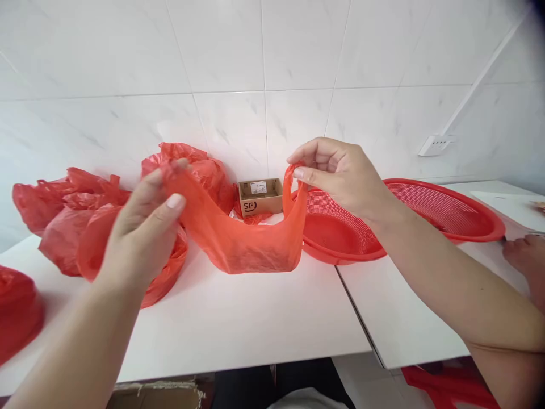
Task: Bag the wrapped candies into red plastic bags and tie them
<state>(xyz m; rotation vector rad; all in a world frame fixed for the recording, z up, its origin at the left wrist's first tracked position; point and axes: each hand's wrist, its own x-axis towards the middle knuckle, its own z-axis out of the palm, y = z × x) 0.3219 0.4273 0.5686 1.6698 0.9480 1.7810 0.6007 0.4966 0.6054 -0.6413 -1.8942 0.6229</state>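
White tiled wall behind the surface (238,324); left hand (142,227) and right hand (340,173) each have fingers clamped on the bag (238,238), stretched left of the basket (447,213); hard pulling could tear its thin plastic

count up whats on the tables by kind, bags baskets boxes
Red plastic bag held stretched between the left hand and right hand: 1
Pile of crumpled red bags, separate ones cannot be told apart: 1 pile
Red mesh basket: 1
Cardboard box: 1
Total: 4
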